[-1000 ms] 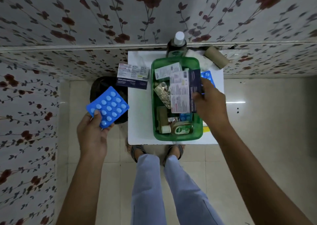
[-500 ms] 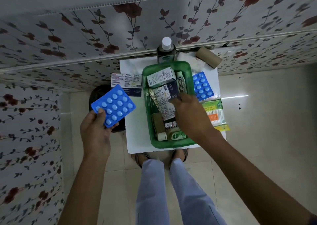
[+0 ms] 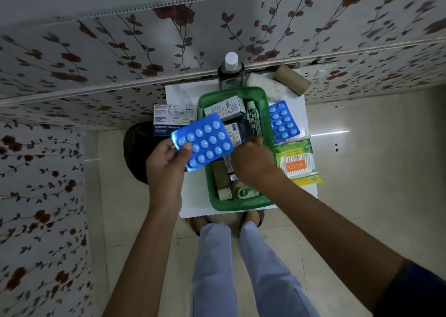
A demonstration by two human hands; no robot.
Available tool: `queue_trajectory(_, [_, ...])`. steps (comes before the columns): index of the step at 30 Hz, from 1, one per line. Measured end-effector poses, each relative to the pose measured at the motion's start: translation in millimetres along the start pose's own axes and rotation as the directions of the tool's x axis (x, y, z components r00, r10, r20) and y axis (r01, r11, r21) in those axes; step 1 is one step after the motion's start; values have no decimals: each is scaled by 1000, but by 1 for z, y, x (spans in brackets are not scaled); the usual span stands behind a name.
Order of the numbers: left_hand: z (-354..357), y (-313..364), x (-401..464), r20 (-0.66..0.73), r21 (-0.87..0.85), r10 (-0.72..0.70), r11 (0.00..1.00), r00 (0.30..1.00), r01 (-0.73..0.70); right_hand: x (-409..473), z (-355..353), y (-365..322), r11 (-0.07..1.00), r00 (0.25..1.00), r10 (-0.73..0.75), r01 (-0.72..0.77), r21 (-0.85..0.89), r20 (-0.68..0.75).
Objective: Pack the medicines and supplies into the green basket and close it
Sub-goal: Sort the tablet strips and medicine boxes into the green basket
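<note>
The green basket stands open on the small white table. It holds a white carton, a Cipladine tube, a dark dressing box and a small Dettol bottle. My left hand pinches a blue blister pack by its near corner, held above the basket's left rim. My right hand is inside the basket, fingers bent down onto the dark box; its palm side is hidden.
A second blue blister pack and a cotton swab packet lie right of the basket. A medicated dressing box lies left. Behind stand a dark bottle, cotton wool and a brown roll. A black round object sits beside the table.
My right hand brought the dressing box down into the basket and stays on it. My left hand carried the blister pack rightward, from beside the table to over the basket's left rim.
</note>
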State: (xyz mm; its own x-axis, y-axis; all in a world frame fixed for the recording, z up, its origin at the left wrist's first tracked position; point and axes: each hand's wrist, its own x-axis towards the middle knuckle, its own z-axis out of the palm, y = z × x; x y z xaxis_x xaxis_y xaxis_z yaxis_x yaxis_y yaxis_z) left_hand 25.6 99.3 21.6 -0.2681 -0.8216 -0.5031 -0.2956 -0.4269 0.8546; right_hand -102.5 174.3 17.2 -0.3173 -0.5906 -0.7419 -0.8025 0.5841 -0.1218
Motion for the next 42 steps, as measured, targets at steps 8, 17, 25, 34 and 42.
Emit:
queue_trajectory(8, [31, 1, 4, -38, 75, 8, 997, 999, -5, -37, -33, 80, 737, 811, 276, 165, 655, -515])
queue_trajectory(17, [94, -30, -19, -113, 70, -53, 996, 992, 61, -22, 4, 118, 627, 808, 398, 105, 772, -433])
queue_trajectory(25, [98, -42, -36, 42, 219, -293, 936, 955, 277, 30, 3, 118, 742, 766, 428, 5, 671, -479])
queue_trajectory(34, [56, -3, -4, 151, 609, 398, 684, 905, -402, 60, -1, 116, 807, 866, 397, -172, 565, -304])
queue_trajectory(42, [6, -38, 101, -228, 641, 234, 767, 945, -35, -21, -32, 85, 592, 654, 479, 251, 766, -585])
